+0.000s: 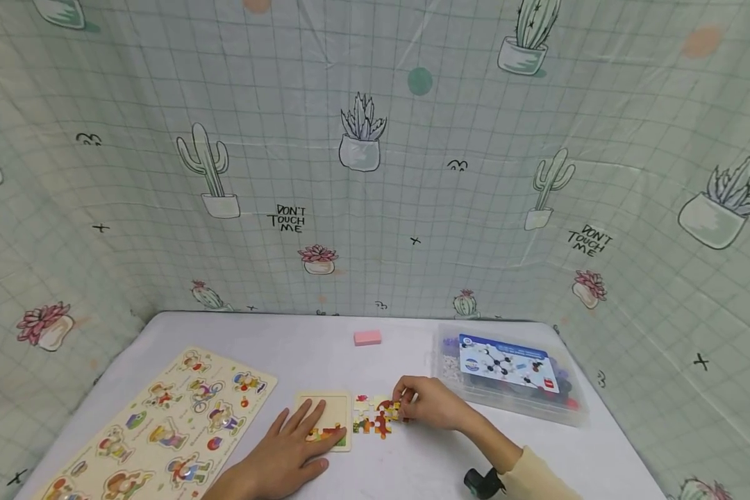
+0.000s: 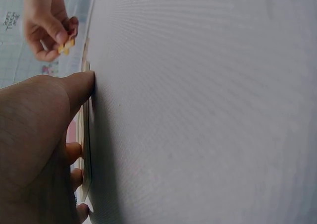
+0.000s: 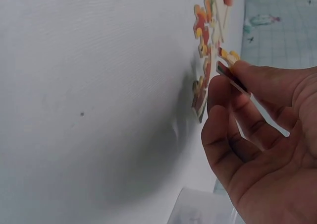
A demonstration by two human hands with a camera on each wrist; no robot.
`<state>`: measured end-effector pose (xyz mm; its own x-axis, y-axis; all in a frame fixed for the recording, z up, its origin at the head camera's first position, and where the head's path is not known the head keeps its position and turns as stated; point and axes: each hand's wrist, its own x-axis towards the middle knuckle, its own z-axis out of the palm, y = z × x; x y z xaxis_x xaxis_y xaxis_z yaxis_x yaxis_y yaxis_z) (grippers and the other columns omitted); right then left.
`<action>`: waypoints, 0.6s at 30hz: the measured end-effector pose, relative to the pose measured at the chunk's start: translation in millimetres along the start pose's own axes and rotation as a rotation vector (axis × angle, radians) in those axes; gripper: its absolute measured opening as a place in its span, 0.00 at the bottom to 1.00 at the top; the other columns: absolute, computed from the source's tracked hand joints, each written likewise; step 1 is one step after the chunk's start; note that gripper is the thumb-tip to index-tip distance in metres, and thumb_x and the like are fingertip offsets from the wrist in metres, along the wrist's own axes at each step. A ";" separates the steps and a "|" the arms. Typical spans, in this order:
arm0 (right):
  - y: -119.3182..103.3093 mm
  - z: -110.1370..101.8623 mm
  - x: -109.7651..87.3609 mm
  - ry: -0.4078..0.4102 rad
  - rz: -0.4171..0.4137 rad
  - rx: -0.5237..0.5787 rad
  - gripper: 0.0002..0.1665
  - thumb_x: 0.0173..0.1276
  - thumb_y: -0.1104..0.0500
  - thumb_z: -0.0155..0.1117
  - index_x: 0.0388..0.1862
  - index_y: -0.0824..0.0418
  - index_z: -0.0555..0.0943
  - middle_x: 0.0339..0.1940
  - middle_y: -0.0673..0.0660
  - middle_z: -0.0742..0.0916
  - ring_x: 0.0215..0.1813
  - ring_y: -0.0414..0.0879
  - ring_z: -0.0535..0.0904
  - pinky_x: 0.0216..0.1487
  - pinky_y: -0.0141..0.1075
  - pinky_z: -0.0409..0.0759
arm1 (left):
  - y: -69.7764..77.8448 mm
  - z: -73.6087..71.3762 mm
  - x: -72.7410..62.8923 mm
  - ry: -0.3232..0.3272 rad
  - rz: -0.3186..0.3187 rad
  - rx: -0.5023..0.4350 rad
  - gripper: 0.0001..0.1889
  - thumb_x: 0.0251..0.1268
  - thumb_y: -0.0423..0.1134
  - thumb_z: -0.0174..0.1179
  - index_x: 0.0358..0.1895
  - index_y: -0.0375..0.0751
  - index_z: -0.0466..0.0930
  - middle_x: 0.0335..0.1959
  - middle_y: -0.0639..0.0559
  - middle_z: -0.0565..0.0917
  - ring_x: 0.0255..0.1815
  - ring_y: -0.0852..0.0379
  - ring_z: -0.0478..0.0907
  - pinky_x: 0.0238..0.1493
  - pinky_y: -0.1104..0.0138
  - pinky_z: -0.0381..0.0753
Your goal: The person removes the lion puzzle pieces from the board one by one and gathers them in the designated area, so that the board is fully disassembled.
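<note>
A square wooden puzzle tray (image 1: 317, 404) lies on the table, with some colourful pieces fitted along its lower part. My left hand (image 1: 287, 444) rests on the tray with fingers spread, partly covering those pieces; its thumb (image 2: 81, 87) lies beside the tray's near edge. Just right of the tray is a group of loose jigsaw puzzle pieces (image 1: 381, 422) in red, yellow and green. Above their right side, my right hand (image 1: 431, 403) pinches what look like two puzzle pieces (image 3: 231, 76), one yellow and one dark red, between thumb and fingers.
A large wooden board (image 1: 144, 434) with cartoon figures lies at the left. Behind the tray sits a pink block (image 1: 367, 338). A clear plastic case (image 1: 506, 399) with a blue label stands at the right. A black object (image 1: 482, 482) is near the right sleeve.
</note>
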<state>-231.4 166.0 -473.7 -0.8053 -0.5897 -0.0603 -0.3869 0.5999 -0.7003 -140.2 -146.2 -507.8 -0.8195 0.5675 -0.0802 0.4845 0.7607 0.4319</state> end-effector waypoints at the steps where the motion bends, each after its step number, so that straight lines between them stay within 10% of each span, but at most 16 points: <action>1: 1.6 -0.7 -1.2 -0.001 -0.003 0.002 0.09 0.65 0.69 0.65 0.40 0.56 0.82 0.28 0.47 0.83 0.28 0.38 0.81 0.30 0.31 0.77 | 0.3 -0.6 -0.1 0.001 -0.002 0.005 0.25 0.78 0.59 0.46 0.75 0.72 0.64 0.82 0.40 0.53 0.81 0.34 0.44 0.72 0.33 0.45; 18: 14.3 2.2 -7.8 -0.060 0.029 0.088 0.10 0.61 0.70 0.66 0.39 0.59 0.84 0.26 0.49 0.85 0.26 0.41 0.83 0.26 0.30 0.77 | 1.1 -2.2 -0.5 -0.010 0.005 -0.012 0.26 0.78 0.58 0.46 0.76 0.69 0.65 0.82 0.39 0.52 0.81 0.34 0.45 0.72 0.32 0.45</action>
<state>-229.6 178.0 -484.8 -0.7865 -0.6054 -0.1220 -0.3205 0.5690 -0.7573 -140.0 -146.3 -505.3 -0.8142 0.5741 -0.0871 0.4844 0.7542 0.4432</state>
